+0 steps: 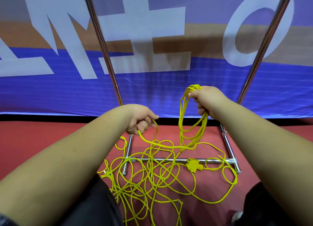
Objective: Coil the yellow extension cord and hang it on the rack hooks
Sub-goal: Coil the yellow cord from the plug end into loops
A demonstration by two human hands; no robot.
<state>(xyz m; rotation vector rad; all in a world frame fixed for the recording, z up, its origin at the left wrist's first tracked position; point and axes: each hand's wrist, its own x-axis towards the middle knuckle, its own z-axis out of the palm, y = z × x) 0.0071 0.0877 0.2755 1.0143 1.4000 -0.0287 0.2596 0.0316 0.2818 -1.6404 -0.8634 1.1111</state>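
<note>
Yellow extension cord, coiling underway: my right hand grips the gathered loops centre-frame, my left hand pinches slack I judge should cross over next.

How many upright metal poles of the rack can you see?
2. The left pole rises above the left hand; the right pole rises beyond the right hand, which holds the cord. Their tops are cut off.
</note>
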